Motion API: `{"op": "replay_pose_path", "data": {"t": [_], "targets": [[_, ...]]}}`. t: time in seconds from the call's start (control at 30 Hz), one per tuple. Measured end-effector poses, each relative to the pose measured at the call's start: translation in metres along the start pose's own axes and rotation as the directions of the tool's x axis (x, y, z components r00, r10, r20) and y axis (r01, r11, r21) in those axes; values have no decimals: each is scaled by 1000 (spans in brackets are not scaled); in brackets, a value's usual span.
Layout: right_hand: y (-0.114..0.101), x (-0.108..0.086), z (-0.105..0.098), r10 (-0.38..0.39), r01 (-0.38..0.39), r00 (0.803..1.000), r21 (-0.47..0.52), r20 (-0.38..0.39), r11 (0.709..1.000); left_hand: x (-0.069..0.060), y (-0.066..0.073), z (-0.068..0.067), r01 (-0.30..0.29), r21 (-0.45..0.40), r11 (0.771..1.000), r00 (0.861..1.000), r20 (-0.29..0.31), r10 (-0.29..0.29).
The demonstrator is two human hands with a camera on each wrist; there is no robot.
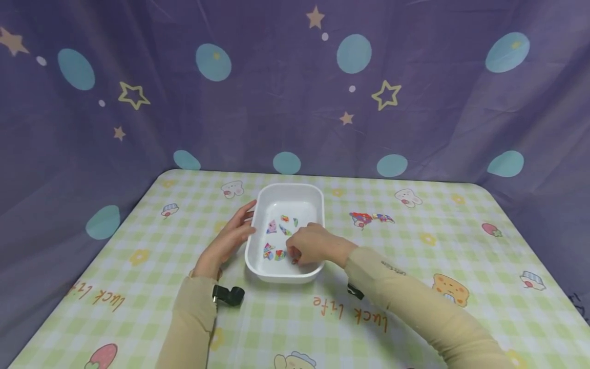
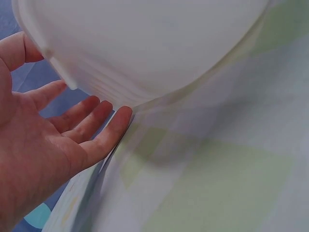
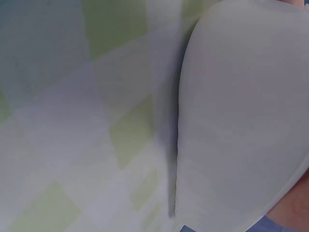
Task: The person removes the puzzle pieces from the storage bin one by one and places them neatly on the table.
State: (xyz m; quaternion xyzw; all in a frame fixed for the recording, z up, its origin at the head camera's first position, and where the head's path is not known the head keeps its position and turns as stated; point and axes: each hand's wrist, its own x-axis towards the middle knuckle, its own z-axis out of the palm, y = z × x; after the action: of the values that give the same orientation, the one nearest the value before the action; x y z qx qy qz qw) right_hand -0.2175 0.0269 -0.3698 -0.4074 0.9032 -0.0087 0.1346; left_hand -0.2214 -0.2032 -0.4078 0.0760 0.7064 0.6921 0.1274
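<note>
A white rectangular tray (image 1: 285,279) with rounded corners stands on the table. Several small printed puzzle pieces (image 1: 271,226) of irregular shape lie scattered on its floor. On the tray's left side, my left hand (image 1: 227,241) touches the outer wall with loosely extended fingers, the thumb up by the rim; the left wrist view shows these fingers (image 2: 118,126) against the wall. My right hand (image 1: 310,243) reaches in over the right rim, fingers curled downward at a small reddish puzzle piece (image 1: 295,261), mostly hidden by them. In the right wrist view the tray wall (image 3: 241,116) covers most of that hand.
Right of the tray, a red-and-purple puzzle piece (image 1: 360,219) and a multicoloured one (image 1: 383,218) lie close together on the checked tablecloth (image 1: 415,251). A purple curtain (image 1: 286,102) with stars and ovals hangs behind the table's far edge.
</note>
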Motion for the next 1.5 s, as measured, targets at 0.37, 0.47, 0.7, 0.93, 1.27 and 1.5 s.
{"op": "replay_pose_path", "data": {"t": [0.37,0.47,0.7,0.93,1.27,1.5], "targets": [[3,-1,0,-5,5,1000,14,-14,1000,3,1,-1,-18,2,1000,1000,11,18],[5,-1,0,-9,10,999,34,-37,999,3,2,-1,-14,4,1000,1000,9,14],[8,-4,-5,1,3,996,44,-88,999,2,2,0,-6,18,1000,1000,3,6],[17,-11,-9,-12,20,991,60,-135,998,1,0,-1,4,15,1000,1000,-2,-4],[33,-25,-25,-67,103,970,144,-235,984,1,0,0,-4,21,1000,1000,-3,4],[47,-33,-31,-58,128,960,245,-274,961,1,0,0,1,17,1000,1000,-10,-1]]}}
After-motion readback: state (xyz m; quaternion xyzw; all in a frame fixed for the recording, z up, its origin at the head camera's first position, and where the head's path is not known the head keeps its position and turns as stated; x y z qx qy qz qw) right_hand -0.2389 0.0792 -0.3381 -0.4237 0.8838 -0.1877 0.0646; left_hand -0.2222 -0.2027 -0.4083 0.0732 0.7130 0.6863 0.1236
